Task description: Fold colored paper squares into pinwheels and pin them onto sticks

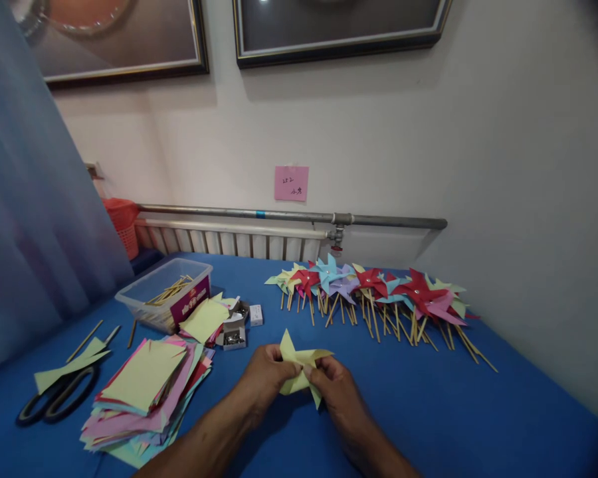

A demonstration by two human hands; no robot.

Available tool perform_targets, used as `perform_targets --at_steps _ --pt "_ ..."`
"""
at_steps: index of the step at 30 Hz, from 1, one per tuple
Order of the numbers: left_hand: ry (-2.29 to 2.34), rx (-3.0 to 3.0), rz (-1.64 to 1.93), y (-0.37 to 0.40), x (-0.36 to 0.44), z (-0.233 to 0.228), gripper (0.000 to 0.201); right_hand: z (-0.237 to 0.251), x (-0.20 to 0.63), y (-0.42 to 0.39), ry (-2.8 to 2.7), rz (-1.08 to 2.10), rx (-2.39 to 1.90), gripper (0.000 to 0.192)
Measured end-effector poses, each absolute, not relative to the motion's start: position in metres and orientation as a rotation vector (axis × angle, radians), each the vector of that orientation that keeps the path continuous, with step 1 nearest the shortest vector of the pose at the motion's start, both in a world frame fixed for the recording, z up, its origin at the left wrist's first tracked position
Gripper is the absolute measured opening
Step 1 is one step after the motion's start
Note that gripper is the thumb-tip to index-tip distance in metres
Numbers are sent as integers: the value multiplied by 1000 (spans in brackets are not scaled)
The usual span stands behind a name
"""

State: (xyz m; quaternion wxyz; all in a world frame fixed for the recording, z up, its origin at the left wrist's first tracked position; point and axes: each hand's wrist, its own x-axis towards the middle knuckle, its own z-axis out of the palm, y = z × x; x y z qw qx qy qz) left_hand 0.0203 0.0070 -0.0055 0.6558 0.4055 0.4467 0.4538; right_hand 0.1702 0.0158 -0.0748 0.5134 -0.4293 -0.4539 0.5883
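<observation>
So the yellow paper pinwheel (301,368) sits pinched between both hands, left hand (266,375) at its 9 o'clock, right hand (336,385) at 4 o'clock, just above the blue table (478,411). Neither's nearer, both closed on it. Points stick out toward 12 and 5.

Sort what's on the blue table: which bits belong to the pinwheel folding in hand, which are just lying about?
In use:
- left hand and right hand, both pinching the yellow folded paper
- stack of coloured paper squares
- clear tub of wooden sticks
- small boxes of pins

Lying about:
- scissors
- finished pinwheels
- pink note on the wall
- red basket
</observation>
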Motion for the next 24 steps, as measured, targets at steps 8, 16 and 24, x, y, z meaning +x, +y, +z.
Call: perform_targets --at_steps 8,16,24 --pt "1000 917 997 7 19 -7 36 -60 167 11 -1030 1442 -1050 59" --pt "1356 1273 1199 18 -8 7 25 -59 169 9 -975 1423 -1016 46" --pt "2848 1184 1707 35 -141 46 48 -53 169 3 -945 1445 -1016 41"
